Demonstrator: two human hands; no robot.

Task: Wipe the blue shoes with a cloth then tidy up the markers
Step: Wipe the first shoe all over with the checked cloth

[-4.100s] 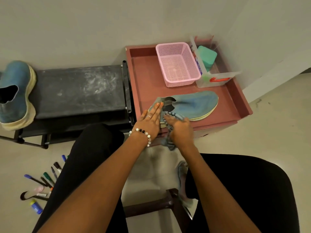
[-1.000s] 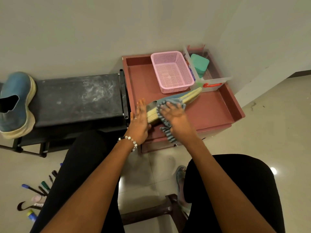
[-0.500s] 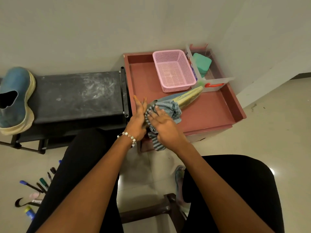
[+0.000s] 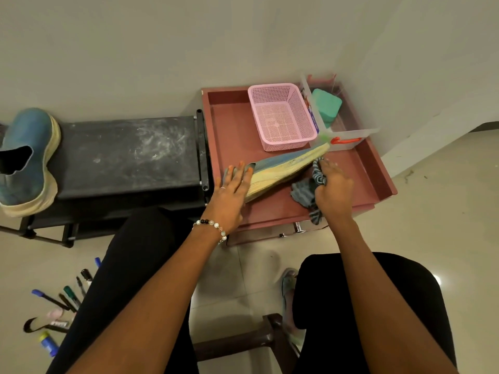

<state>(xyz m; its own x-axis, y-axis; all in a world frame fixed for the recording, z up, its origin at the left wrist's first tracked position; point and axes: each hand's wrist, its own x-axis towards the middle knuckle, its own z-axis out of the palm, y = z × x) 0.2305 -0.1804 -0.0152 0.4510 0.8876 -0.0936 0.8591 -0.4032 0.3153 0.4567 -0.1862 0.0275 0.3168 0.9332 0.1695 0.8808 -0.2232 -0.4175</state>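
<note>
One blue shoe [image 4: 283, 170] lies tipped on its side on the red tray table [image 4: 232, 125], its pale yellow sole facing me. My left hand [image 4: 229, 193] presses its heel end with straight fingers. My right hand [image 4: 333, 188] grips a blue striped cloth [image 4: 306, 193] just right of the sole, near the toe. The second blue shoe [image 4: 25, 157] rests on the black bench [image 4: 127, 152] at the far left. Several markers [image 4: 67, 295] lie scattered on the floor at lower left, beside my left leg.
A pink mesh basket [image 4: 282, 117] stands at the back of the tray. Beside it is a clear plastic bin [image 4: 348, 133] holding a green sponge [image 4: 326, 105]. A dark stool edge [image 4: 243, 344] shows between my knees. The wall runs close behind.
My right hand has swept the cloth along the sole from the heel end toward the toe and off to the right. The shoe stays tipped on its side under my left hand.
</note>
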